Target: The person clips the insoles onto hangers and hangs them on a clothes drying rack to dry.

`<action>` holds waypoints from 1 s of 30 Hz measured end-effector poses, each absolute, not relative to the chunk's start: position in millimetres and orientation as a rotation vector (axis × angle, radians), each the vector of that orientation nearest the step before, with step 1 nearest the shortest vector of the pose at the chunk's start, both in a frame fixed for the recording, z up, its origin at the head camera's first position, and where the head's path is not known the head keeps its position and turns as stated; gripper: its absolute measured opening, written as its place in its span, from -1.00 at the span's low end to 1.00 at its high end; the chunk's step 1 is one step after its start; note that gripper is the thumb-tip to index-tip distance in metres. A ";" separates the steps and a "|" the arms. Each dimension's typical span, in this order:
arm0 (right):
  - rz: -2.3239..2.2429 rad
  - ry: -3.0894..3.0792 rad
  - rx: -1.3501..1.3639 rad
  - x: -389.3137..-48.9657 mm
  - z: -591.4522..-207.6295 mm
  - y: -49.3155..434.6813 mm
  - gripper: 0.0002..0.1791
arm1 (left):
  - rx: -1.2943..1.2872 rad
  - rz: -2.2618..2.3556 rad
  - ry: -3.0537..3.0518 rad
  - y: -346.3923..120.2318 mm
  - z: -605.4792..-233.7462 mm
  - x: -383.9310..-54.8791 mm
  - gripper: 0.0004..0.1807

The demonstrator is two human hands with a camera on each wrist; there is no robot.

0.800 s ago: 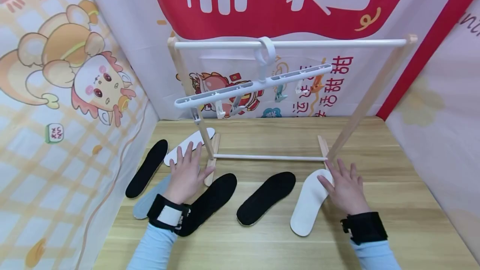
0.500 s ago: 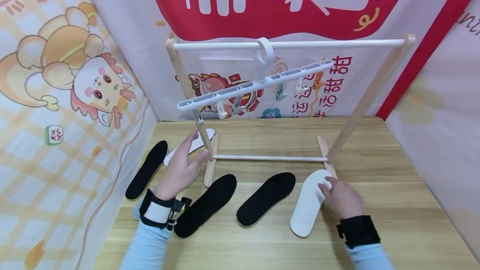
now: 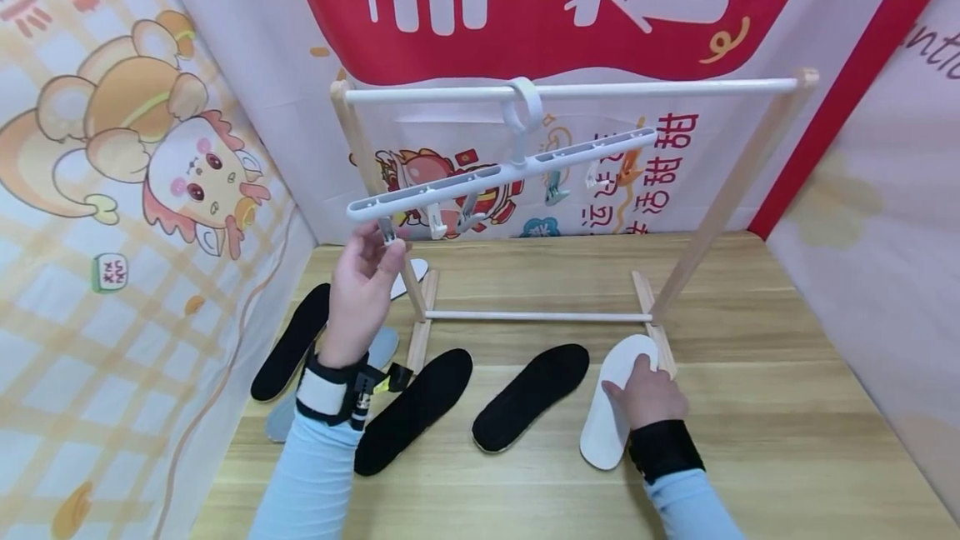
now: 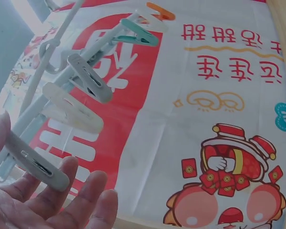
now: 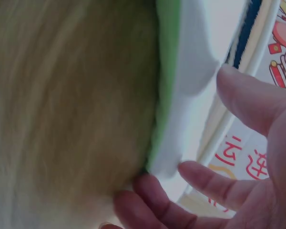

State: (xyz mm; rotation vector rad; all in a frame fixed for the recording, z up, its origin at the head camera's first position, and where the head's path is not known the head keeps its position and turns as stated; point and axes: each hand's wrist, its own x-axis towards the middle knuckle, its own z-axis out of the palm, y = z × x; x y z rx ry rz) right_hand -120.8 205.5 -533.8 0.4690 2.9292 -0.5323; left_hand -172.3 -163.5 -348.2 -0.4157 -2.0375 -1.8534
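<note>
My left hand point(image 3: 354, 294) is raised at the left end of a white clip hanger point(image 3: 450, 187). Its thumb and fingers curl about a grey clothes peg point(image 4: 35, 162) hanging there; how hard they press is unclear. A white insole point(image 3: 604, 432) lies at the right of the wooden table. My right hand point(image 3: 651, 394) holds its upper edge between thumb and fingers. In the right wrist view, a green layer point(image 5: 168, 62) shows along the insole's edge, with fingertips point(image 5: 155, 188) at its end. Two black insoles, one central point(image 3: 531, 398) and one further left point(image 3: 414, 412), lie flat.
The hanger hooks over the white top bar point(image 3: 645, 89) of a wooden-legged rack. More pegs, including a white one point(image 4: 74, 109) and a teal one point(image 4: 139, 33), hang along it. A black insole point(image 3: 292, 344), a grey insole point(image 3: 384, 347) and another white insole point(image 3: 409, 277) lie left.
My left hand has risen from above the left insoles to the hanger's end peg. My right hand has moved left and taken hold of the white insole's edge.
</note>
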 end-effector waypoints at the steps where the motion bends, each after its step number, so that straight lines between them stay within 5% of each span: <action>1: -0.552 2.925 0.487 -121.6 -535.2 203.9 -0.23 | -0.414 -1.857 -2.023 -162.5 -346.5 -172.7 -0.59; 15: -1.166 2.894 0.501 -125.6 -551.5 220.2 0.36 | -0.488 -1.913 -2.018 -155.2 -335.8 -163.5 -0.60; 18: -1.277 2.896 0.425 -119.2 -547.7 225.8 0.17 | -0.507 -1.891 -2.045 -154.8 -334.6 -159.6 -0.62; 24: -1.381 2.971 0.375 -110.0 -525.5 230.8 -0.72 | -0.518 -1.699 -2.094 -155.8 -333.3 -149.6 -0.66; 30: -1.476 3.057 0.374 -108.7 -494.2 223.7 -0.75 | -0.449 -1.519 -2.088 -154.7 -333.6 -143.8 -0.66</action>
